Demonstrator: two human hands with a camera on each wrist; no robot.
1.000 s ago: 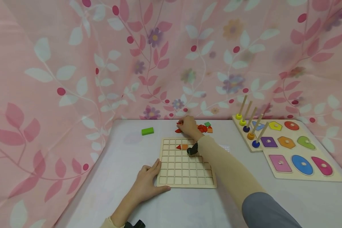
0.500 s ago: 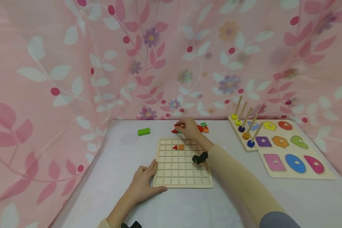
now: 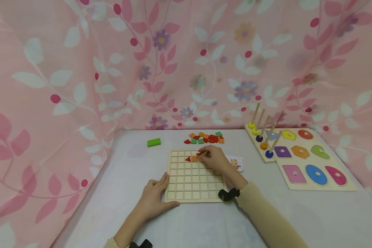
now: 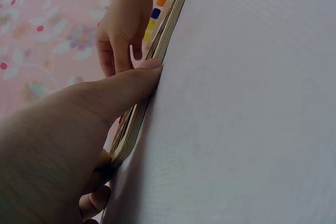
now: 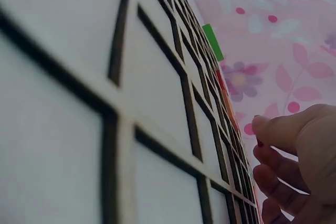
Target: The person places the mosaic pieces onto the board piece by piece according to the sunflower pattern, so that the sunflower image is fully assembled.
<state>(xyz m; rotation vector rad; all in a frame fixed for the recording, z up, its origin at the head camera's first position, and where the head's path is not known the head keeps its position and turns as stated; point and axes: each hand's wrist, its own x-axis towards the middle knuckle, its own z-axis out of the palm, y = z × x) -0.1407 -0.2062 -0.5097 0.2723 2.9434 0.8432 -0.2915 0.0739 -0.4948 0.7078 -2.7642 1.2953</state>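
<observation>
Seemingly, filling is just starting: a red triangle and orange square are occupying far cells of the grid board, while loose pieces are lying beyond. The right hand is pinching a red piece over the far rows, contact being unclear; the left hand, thumb spread, is bracing the near left corner. The table is leaving room left and near; a card is crowding the right edge.
</observation>
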